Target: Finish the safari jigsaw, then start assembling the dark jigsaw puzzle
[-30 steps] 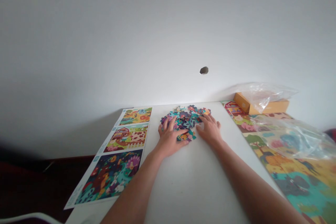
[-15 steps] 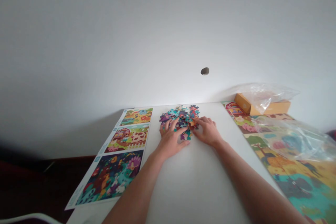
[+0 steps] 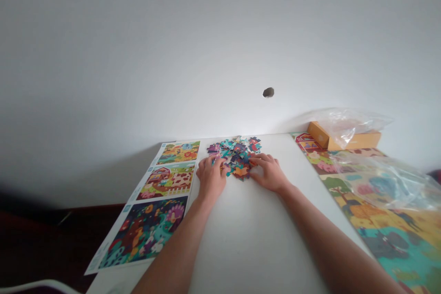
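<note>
A heap of jigsaw puzzle pieces lies on the white table, near the wall; teal, purple, orange and red show on them. My left hand rests at the heap's near left edge, its fingers bent over the pieces there and its thumb apart from them. On the right side, my right hand touches the edge pieces with its fingertips, thumb and forefinger apart. Whether any single piece lies under the left fingers is hidden.
Left of the heap lies a printed sheet with three pictures. On the right, a large picture sheet carries an orange box and clear plastic bags. The wall behind has a small hole.
My left hand has moved left and its fingers have bent more. Pieces in the heap have shifted, with an orange one now at the near edge. My right hand has barely moved.
</note>
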`<state>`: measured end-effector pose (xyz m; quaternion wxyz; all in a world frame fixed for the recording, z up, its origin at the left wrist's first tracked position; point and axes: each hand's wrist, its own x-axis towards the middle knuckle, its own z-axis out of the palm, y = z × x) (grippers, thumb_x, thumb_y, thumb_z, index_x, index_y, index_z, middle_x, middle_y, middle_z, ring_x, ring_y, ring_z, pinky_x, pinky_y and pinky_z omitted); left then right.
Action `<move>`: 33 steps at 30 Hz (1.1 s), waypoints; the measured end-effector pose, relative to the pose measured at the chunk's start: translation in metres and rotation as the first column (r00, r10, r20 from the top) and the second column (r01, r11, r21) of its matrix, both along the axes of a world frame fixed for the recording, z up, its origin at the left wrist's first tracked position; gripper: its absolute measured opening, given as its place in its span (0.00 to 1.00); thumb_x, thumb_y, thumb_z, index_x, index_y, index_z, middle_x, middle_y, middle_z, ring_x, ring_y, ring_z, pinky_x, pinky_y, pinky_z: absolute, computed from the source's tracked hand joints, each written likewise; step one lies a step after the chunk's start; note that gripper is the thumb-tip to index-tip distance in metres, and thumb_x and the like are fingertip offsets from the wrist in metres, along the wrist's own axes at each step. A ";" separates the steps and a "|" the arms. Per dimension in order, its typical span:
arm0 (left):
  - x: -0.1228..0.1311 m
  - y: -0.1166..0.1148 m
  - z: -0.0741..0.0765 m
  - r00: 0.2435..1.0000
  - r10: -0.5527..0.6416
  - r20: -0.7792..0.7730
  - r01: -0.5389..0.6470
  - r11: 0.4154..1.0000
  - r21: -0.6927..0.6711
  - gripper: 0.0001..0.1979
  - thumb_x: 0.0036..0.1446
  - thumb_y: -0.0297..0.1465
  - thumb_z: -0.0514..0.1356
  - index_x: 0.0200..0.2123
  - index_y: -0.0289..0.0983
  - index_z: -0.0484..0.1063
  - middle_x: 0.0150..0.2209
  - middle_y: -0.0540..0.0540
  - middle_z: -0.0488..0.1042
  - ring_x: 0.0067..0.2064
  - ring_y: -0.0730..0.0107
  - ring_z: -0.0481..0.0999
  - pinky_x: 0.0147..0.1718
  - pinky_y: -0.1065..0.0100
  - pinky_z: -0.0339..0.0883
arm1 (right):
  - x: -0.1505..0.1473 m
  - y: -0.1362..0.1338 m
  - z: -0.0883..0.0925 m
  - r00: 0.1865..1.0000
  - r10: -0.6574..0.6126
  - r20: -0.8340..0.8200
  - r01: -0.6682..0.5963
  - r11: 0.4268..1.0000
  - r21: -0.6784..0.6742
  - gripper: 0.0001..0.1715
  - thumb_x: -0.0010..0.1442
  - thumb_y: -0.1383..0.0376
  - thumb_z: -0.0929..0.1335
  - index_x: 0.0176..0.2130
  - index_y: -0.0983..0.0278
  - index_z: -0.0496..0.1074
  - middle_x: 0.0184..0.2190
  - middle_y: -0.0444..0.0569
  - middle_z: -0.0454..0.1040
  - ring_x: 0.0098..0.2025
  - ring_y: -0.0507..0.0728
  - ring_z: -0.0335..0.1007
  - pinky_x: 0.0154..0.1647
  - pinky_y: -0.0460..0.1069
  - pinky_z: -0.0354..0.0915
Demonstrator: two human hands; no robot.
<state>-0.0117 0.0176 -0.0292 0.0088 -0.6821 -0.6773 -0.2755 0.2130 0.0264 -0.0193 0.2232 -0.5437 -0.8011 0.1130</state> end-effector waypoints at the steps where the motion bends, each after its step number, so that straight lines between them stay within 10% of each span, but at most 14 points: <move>1: 0.001 -0.001 0.001 0.999 -0.040 0.003 0.040 0.999 0.025 0.11 0.61 0.35 0.62 0.46 0.45 0.78 0.57 0.43 0.71 0.60 0.51 0.64 0.59 0.51 0.61 | -0.001 -0.001 0.001 1.000 0.006 -0.003 -0.006 1.000 -0.008 0.27 0.59 0.58 0.69 0.58 0.55 0.72 0.55 0.50 0.73 0.54 0.62 0.66 0.58 0.58 0.59; 10: 0.007 -0.007 0.002 0.969 -0.239 -0.060 0.235 0.970 -0.062 0.23 0.53 0.39 0.68 0.54 0.50 0.76 0.61 0.42 0.67 0.64 0.43 0.58 0.61 0.42 0.55 | -0.001 0.001 -0.004 1.000 0.000 -0.012 0.000 0.999 0.037 0.30 0.60 0.59 0.69 0.61 0.53 0.69 0.64 0.49 0.66 0.62 0.63 0.59 0.59 0.59 0.57; 20: 0.001 -0.002 -0.002 0.996 -0.035 -0.087 0.028 0.996 -0.080 0.27 0.56 0.20 0.57 0.53 0.52 0.76 0.60 0.46 0.70 0.62 0.50 0.63 0.59 0.47 0.60 | 0.001 0.005 -0.006 0.993 -0.108 -0.041 0.107 0.994 -0.019 0.32 0.56 0.60 0.70 0.61 0.56 0.69 0.52 0.53 0.72 0.53 0.64 0.63 0.55 0.59 0.58; 27: 0.001 0.001 -0.003 0.999 -0.049 -0.002 0.049 0.994 -0.093 0.21 0.59 0.38 0.63 0.56 0.47 0.74 0.58 0.44 0.72 0.61 0.48 0.65 0.59 0.48 0.60 | -0.001 0.004 -0.003 0.993 -0.120 -0.016 0.119 0.992 -0.052 0.32 0.57 0.57 0.70 0.61 0.56 0.70 0.52 0.53 0.71 0.54 0.64 0.63 0.57 0.60 0.55; 33: -0.001 0.003 -0.006 1.000 0.003 0.019 -0.001 0.995 -0.095 0.20 0.57 0.26 0.59 0.52 0.47 0.77 0.59 0.47 0.73 0.60 0.50 0.66 0.58 0.49 0.61 | -0.002 0.001 -0.001 0.978 -0.207 0.000 0.206 0.978 -0.016 0.32 0.59 0.56 0.70 0.62 0.52 0.69 0.59 0.57 0.64 0.58 0.67 0.59 0.58 0.63 0.56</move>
